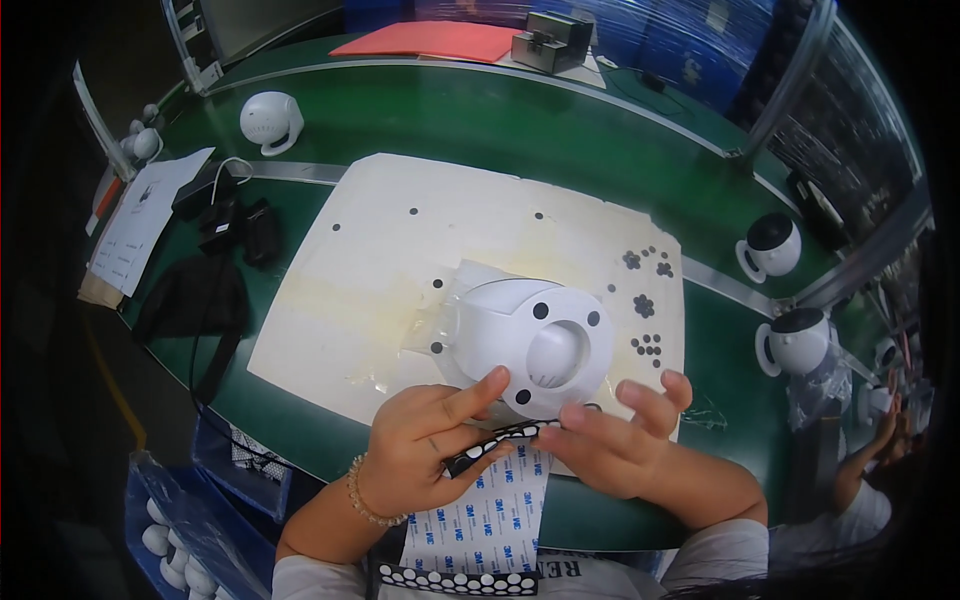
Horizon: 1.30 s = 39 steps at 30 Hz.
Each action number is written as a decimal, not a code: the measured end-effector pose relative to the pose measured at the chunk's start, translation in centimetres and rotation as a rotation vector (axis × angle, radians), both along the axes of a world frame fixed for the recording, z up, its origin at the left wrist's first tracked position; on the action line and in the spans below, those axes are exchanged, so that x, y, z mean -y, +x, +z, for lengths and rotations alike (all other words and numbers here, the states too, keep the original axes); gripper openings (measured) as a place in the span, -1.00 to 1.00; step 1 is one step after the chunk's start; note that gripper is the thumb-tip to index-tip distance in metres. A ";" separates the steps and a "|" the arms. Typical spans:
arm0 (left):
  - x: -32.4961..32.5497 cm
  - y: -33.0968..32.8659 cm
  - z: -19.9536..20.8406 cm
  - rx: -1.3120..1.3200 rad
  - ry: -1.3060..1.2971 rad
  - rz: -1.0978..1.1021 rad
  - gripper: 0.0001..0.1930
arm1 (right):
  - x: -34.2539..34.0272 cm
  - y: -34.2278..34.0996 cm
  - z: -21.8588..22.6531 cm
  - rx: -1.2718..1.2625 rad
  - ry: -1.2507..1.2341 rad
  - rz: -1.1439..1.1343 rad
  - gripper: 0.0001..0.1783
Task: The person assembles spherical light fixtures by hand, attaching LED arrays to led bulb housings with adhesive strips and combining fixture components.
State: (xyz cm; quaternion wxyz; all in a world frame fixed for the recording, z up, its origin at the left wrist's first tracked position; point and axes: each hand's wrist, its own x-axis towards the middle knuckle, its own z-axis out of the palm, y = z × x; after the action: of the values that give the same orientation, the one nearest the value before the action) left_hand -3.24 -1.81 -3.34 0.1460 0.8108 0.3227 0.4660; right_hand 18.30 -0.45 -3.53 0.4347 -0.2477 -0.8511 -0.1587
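A white rounded plastic housing point(485, 330) lies on the cream board in front of me, its round recess facing up. Round black pads point(541, 311) sit on the ring about that recess. Just below it, my left hand point(425, 440) grips a folded sheet of round adhesive pads point(490, 505), with its index finger stretched toward the housing. The sheet's printed backing hangs down toward my lap. My right hand point(620, 440) has its thumb and a fingertip closed at the right end of the sheet's fold, other fingers raised. Whether a single pad is between those fingertips is hidden.
Loose black pads point(643, 305) lie on the board point(370, 270). White devices stand at the far left point(271, 122) and right point(798, 340). Black adapters and cables point(225, 225) lie at left, beside a paper sheet point(150, 220). A blue bin point(180, 520) holds white parts. Another person's arm point(865, 450) shows at right.
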 end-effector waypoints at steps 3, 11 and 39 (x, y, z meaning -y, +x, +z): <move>0.1 -0.1 -0.1 -0.033 -0.044 -0.010 -0.85 | -0.3 0.3 -0.2 0.038 0.143 0.095 -0.84; 0.0 0.2 -0.3 -0.006 0.006 0.049 -0.83 | -1.4 1.8 1.5 -0.090 -0.742 0.056 -0.92; 0.0 -0.1 -0.5 -0.026 0.012 0.085 -0.84 | -2.9 3.2 -1.1 0.010 0.017 0.057 -0.73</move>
State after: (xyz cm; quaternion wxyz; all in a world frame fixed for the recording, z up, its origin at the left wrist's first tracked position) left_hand -3.32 -1.83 -3.85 0.1170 0.8033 0.3559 0.4630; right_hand 21.53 2.43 -4.60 0.4368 -0.2190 -0.8587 -0.1548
